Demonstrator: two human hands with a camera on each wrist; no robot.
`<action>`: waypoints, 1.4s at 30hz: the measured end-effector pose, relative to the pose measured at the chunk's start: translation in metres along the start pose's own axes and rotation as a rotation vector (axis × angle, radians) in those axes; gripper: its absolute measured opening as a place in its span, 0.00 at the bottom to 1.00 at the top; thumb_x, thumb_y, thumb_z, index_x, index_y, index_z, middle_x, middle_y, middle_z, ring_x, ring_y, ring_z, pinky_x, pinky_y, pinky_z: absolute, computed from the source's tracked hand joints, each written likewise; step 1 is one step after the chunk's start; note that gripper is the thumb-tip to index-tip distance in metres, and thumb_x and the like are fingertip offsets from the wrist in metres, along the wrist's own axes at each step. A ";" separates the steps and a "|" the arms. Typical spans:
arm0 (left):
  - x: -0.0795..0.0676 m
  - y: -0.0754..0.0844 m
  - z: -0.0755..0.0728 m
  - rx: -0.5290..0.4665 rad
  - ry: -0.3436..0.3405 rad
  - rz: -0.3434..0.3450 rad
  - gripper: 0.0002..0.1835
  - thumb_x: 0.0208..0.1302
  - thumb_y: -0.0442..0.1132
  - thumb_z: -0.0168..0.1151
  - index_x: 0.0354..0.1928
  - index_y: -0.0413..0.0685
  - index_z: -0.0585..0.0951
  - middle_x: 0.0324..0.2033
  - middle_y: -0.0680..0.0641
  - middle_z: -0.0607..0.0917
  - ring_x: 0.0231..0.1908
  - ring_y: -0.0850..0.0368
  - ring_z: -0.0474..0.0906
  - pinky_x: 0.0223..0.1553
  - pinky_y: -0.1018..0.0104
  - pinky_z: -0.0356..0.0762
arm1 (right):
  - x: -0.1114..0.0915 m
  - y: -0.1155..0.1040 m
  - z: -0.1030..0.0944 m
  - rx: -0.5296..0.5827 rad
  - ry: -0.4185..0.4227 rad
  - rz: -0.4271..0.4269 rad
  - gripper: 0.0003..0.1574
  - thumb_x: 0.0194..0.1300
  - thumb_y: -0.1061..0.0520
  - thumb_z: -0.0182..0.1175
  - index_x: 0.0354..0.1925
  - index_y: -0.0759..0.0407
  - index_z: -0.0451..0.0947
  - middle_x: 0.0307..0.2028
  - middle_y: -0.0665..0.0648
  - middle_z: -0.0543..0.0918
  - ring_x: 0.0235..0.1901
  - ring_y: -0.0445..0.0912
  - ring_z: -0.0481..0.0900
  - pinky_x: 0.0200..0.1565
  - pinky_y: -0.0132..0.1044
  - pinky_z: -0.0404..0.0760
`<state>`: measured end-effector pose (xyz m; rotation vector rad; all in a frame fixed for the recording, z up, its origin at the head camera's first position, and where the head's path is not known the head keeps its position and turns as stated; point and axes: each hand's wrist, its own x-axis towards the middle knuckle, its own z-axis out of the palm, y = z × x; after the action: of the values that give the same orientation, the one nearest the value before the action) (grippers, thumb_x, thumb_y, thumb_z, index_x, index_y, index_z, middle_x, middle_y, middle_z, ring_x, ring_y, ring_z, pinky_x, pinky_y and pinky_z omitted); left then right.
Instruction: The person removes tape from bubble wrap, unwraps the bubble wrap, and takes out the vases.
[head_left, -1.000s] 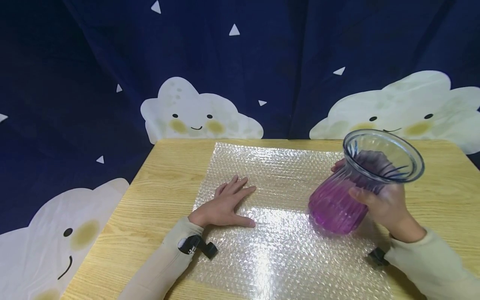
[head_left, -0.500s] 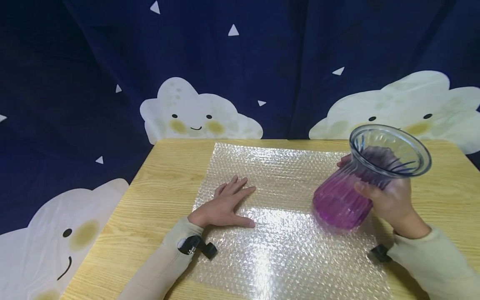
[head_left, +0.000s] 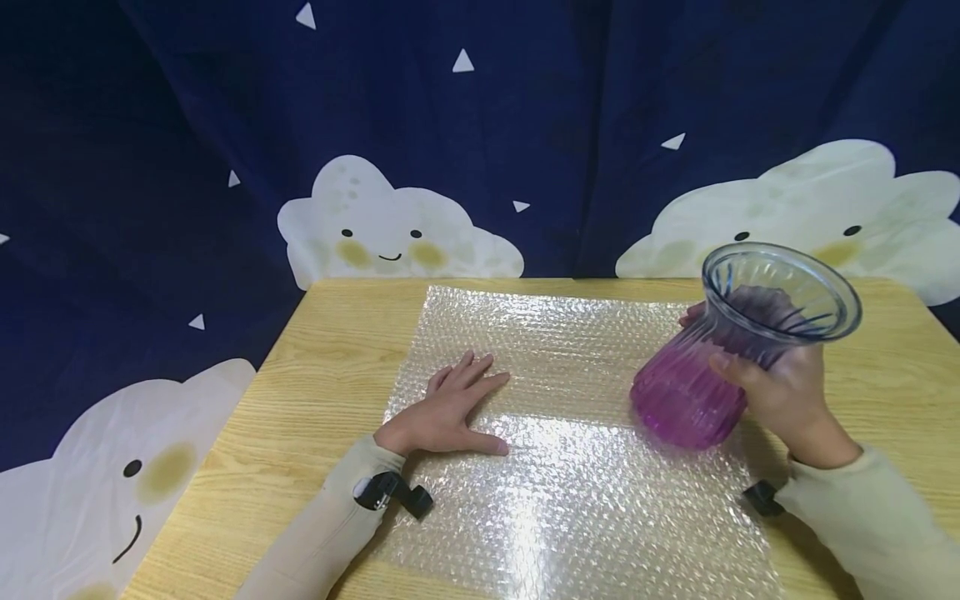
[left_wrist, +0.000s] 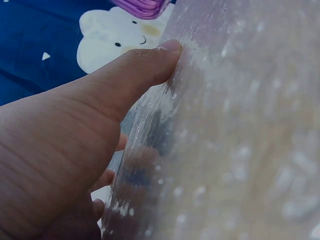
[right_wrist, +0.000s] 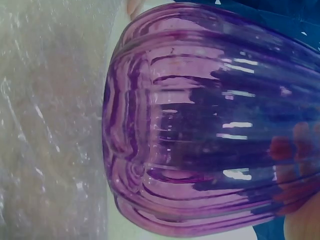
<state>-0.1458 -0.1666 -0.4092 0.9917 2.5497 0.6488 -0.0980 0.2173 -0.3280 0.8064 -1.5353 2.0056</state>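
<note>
A ribbed glass vase point(head_left: 686, 392), purple at the base and clear bluish at its flared rim, tilts to the right over the right part of the bubble wrap point(head_left: 555, 358). My right hand point(head_left: 787, 392) grips it round the neck, thumb in front and fingers behind. In the right wrist view the base of the vase point(right_wrist: 165, 120) shows close above the wrap, with fingers seen through the glass. My left hand point(head_left: 446, 412) rests flat on the left part of the wrap, fingers spread. The left wrist view shows its thumb point(left_wrist: 145, 60) lying on the bubble wrap point(left_wrist: 240, 125).
The bubble wrap lies spread over a wooden table point(head_left: 330, 350), reaching its front. Behind the table hangs a dark blue curtain point(head_left: 562, 125) with white clouds and triangles. A black camera strap sits on each sleeve.
The vase in my right hand has moved slightly right and upward, toward the far side of the table. My left hand stays in place on the bubble wrap.
</note>
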 end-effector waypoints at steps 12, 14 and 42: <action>0.001 0.000 0.000 -0.001 -0.007 -0.004 0.56 0.58 0.71 0.69 0.83 0.63 0.54 0.85 0.45 0.40 0.84 0.41 0.28 0.81 0.33 0.32 | 0.005 -0.001 -0.008 -0.030 0.050 -0.009 0.35 0.48 0.81 0.60 0.57 0.74 0.71 0.42 0.64 0.91 0.43 0.50 0.92 0.49 0.33 0.90; 0.001 0.000 0.000 0.002 -0.007 -0.007 0.56 0.58 0.71 0.69 0.83 0.64 0.53 0.85 0.46 0.40 0.84 0.41 0.28 0.81 0.33 0.32 | 0.006 -0.001 -0.010 -0.016 0.055 -0.026 0.34 0.48 0.81 0.60 0.57 0.75 0.71 0.42 0.65 0.91 0.43 0.50 0.92 0.49 0.33 0.89; 0.000 0.000 0.001 -0.008 -0.002 -0.010 0.56 0.57 0.71 0.69 0.83 0.64 0.54 0.85 0.46 0.41 0.84 0.42 0.28 0.81 0.33 0.31 | 0.014 -0.004 -0.036 -0.104 0.191 -0.022 0.36 0.45 0.82 0.58 0.57 0.75 0.73 0.43 0.65 0.90 0.40 0.49 0.92 0.46 0.31 0.90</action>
<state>-0.1454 -0.1661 -0.4097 0.9762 2.5467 0.6545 -0.1108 0.2535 -0.3229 0.5710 -1.4997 1.9094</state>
